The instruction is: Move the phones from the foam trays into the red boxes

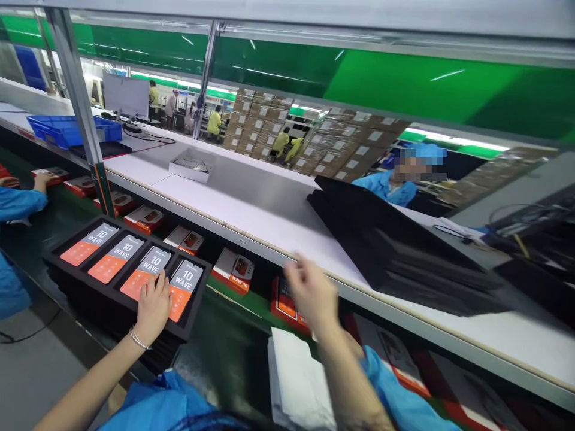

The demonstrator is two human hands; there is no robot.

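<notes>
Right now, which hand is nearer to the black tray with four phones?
Left. The left hand lies over the phones in the black tray; the right hand is apart from it, off to the right.

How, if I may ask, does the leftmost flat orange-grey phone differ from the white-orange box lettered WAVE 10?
The flat orange-grey phone lies in a black rectangular tray; the white-orange box sits on the green belt. The phone shows only its face; the box, a top and side. Both bear orange and WAVE lettering.
</notes>
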